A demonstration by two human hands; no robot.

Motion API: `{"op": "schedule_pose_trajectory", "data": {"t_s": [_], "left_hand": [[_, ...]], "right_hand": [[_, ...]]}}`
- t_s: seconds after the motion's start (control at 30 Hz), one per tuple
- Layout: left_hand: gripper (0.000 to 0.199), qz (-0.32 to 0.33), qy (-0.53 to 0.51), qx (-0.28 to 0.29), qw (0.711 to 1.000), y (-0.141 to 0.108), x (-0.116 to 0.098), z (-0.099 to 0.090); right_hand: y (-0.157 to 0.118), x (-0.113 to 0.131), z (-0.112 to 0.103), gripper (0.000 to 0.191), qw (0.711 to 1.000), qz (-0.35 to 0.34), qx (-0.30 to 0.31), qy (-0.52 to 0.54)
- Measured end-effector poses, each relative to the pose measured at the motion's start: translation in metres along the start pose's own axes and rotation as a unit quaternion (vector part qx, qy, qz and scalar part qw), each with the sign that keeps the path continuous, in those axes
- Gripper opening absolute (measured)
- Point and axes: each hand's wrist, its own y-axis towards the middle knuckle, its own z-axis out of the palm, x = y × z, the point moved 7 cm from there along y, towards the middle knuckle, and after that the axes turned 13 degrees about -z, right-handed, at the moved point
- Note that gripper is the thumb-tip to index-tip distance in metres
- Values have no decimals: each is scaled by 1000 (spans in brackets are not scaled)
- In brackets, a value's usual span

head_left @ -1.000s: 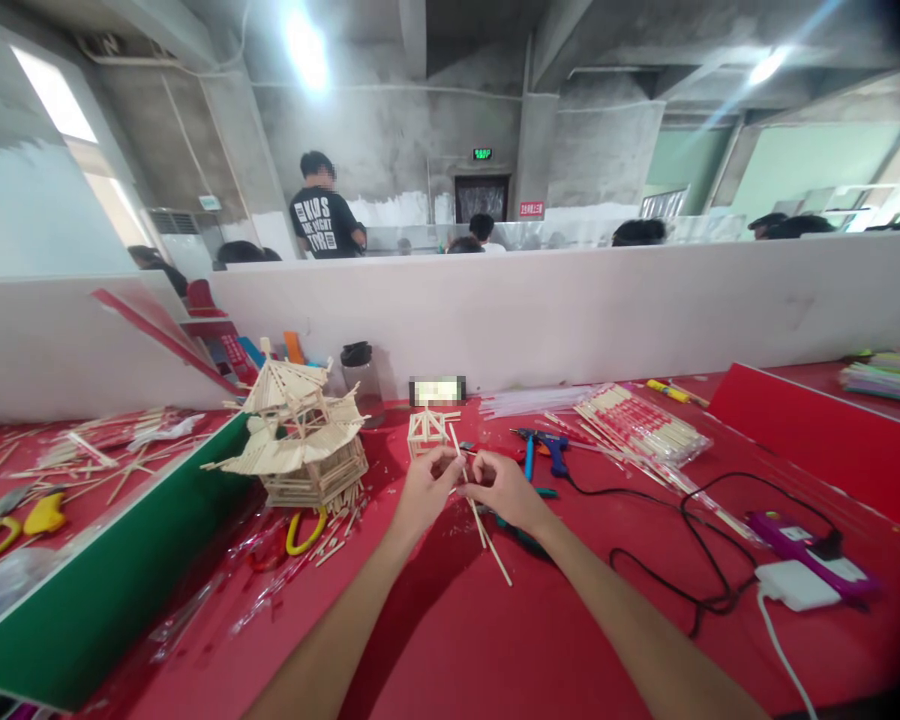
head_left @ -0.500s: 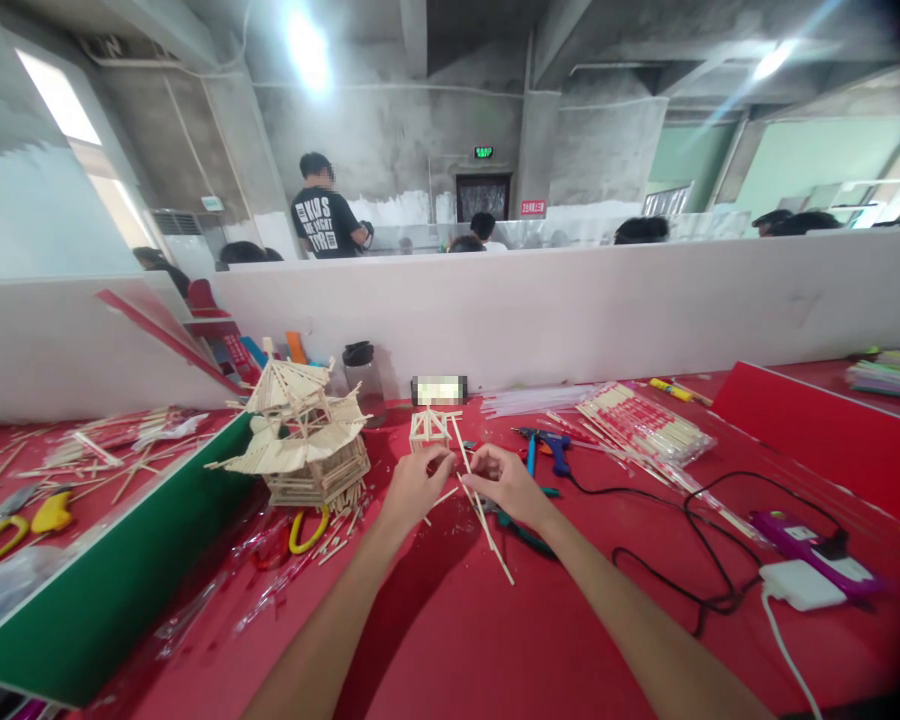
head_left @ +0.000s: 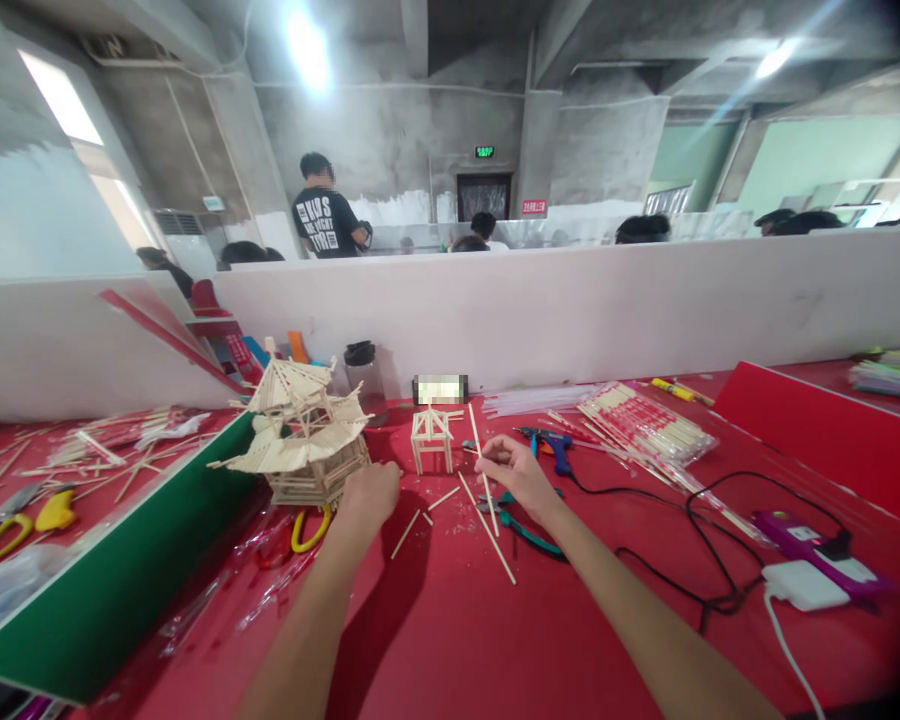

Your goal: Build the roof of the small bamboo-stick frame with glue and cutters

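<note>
My right hand (head_left: 516,472) pinches a long thin wooden stick (head_left: 483,458) between thumb and fingers, slanting toward me. My left hand (head_left: 371,497) is closed, beside the base of a stick-built pagoda model (head_left: 300,440); its fingertips are mostly hidden, so what they hold cannot be made out. Between my hands, a bit farther off, stands a small stick frame with legs (head_left: 432,440). Loose sticks (head_left: 444,499) lie on the red table in front of it. Green-handled pliers (head_left: 529,533) rest under my right hand.
A blue glue gun (head_left: 559,450) with a black cord lies to the right, near a pack of sticks (head_left: 645,425) and a purple power strip (head_left: 817,560). Yellow-handled scissors (head_left: 311,530), a green board (head_left: 135,560) and a dark-lidded bottle (head_left: 361,375) are on the left.
My left hand has moved left, away from the small frame to the pagoda's side, uncovering the frame's legs. My right hand has shifted slightly right with the stick, now separate from another on the table.
</note>
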Motion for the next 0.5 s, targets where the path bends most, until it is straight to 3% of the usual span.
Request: {"op": "schedule_pose_trajectory", "data": {"t_s": [0.27,0.5], "left_hand": [[32,-1,7,-63,998,3,2,-10],[34,2,27,-32,999,6,7,5]], "right_hand": [[0,-4,0,35,1000,-1,4,-7],[2,-4,-5,31,999,-20,3,-39]]}}
